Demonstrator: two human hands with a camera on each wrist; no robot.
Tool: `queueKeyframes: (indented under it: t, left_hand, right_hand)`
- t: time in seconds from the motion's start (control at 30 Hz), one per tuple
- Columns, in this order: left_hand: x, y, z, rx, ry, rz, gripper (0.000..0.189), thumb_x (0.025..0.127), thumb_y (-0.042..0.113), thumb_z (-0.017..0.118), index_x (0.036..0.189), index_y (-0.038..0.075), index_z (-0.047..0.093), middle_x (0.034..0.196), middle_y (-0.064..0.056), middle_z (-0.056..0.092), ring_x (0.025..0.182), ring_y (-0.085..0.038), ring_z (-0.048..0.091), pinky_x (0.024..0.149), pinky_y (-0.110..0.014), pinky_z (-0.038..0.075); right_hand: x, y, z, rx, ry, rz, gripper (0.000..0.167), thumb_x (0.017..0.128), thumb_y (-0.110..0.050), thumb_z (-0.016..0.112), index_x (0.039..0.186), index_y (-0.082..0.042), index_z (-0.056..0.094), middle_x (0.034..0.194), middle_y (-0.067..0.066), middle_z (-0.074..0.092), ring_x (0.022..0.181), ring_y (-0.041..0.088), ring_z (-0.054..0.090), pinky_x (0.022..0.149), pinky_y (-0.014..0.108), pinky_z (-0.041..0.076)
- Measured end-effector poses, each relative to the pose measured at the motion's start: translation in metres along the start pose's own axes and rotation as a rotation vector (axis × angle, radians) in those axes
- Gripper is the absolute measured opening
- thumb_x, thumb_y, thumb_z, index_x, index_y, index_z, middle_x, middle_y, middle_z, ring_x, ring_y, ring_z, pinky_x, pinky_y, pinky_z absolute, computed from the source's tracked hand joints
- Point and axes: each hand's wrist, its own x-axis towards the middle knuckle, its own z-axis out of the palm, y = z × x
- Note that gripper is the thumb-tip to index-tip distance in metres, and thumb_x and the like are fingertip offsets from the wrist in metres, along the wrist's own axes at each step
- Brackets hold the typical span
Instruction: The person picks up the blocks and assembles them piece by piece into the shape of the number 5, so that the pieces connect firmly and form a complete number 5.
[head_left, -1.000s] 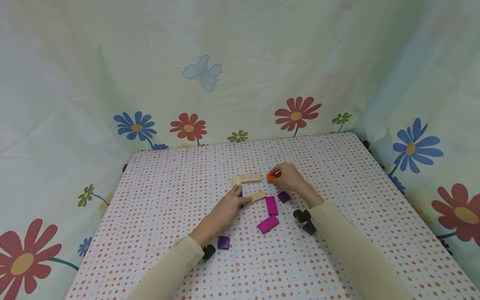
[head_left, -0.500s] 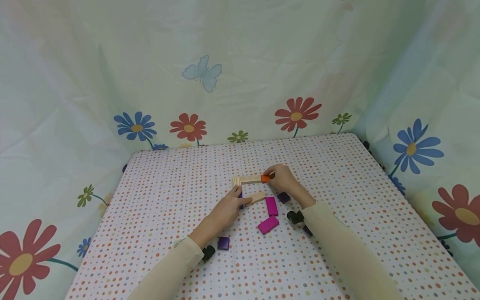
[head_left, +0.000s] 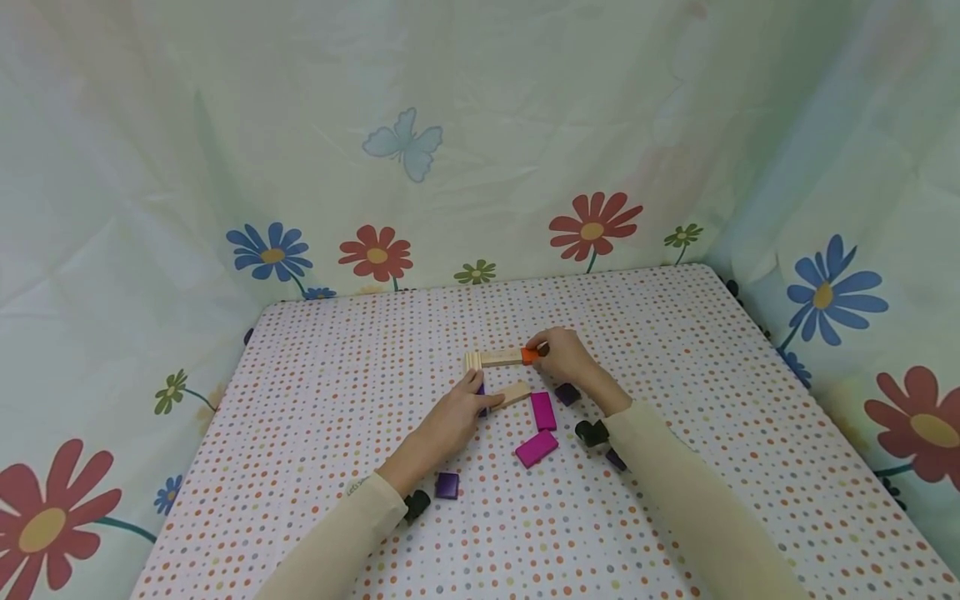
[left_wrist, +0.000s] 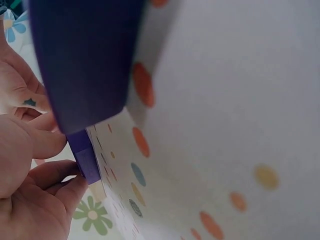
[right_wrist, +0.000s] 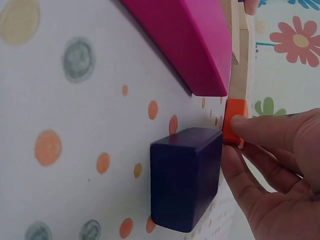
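Note:
My left hand point(head_left: 447, 425) holds a purple block point(left_wrist: 87, 162) between thumb and fingers; in the head view most of it is hidden. Just past the fingertips is a pale wooden piece point(head_left: 473, 361) with a ridged look. From it a plain wooden block point(head_left: 501, 358) runs to the right. At that block's right end my right hand point(head_left: 567, 360) pinches an orange block point(right_wrist: 234, 120), which appears to touch it. A second plain wooden block point(head_left: 515, 393) lies by my left thumb.
Two magenta blocks point(head_left: 543, 412) lie between the arms. A purple block point(head_left: 567, 394) sits below the right hand, another purple block point(head_left: 447, 486) near the left wrist. Dark wrist cameras point(head_left: 592, 433) hang beside both sleeves. A flowered curtain point(head_left: 480, 150) surrounds the dotted table point(head_left: 345, 358).
My right hand has moved left with the orange block, closing the gap to the plain wooden block's end. In the last half second both hands have stayed almost still.

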Motion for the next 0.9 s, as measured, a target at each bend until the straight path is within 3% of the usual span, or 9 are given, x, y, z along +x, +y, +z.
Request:
queueKeyframes:
  t: [0.37,0.63,0.9]
  left_hand:
    - [-0.001,0.002,0.000,-0.009,-0.003,0.000,0.049,0.104,-0.007,0.052,0.144,0.018,0.068,0.168,-0.028,0.036,0.159,-0.045,0.032,0.122,-0.052,0.043]
    - [-0.002,0.001,-0.001,-0.032,0.008,0.005,0.049,0.104,-0.008,0.051,0.143,0.016,0.068,0.167,-0.029,0.036,0.159,-0.046,0.032,0.121,-0.053,0.042]
    - [-0.002,0.000,0.000,-0.030,0.015,0.018,0.050,0.104,-0.010,0.049,0.143,0.016,0.069,0.167,-0.029,0.037,0.159,-0.045,0.032,0.122,-0.054,0.042]
  right_hand:
    - [-0.010,0.010,-0.008,0.026,0.002,-0.050,0.040,0.100,-0.004,0.070,0.139,0.001,0.066,0.134,0.024,0.070,0.122,0.038,0.069,0.094,0.045,0.062]
    - [-0.031,0.012,-0.029,-0.056,-0.001,-0.096,0.036,0.100,-0.006,0.070,0.135,0.003,0.068,0.134,0.024,0.070,0.119,0.039,0.069,0.092,0.046,0.062]
    - [-0.051,0.016,-0.035,-0.090,-0.105,-0.097,0.036,0.099,-0.010,0.072,0.133,0.002,0.070,0.134,0.022,0.070,0.117,0.036,0.069,0.092,0.045,0.062]
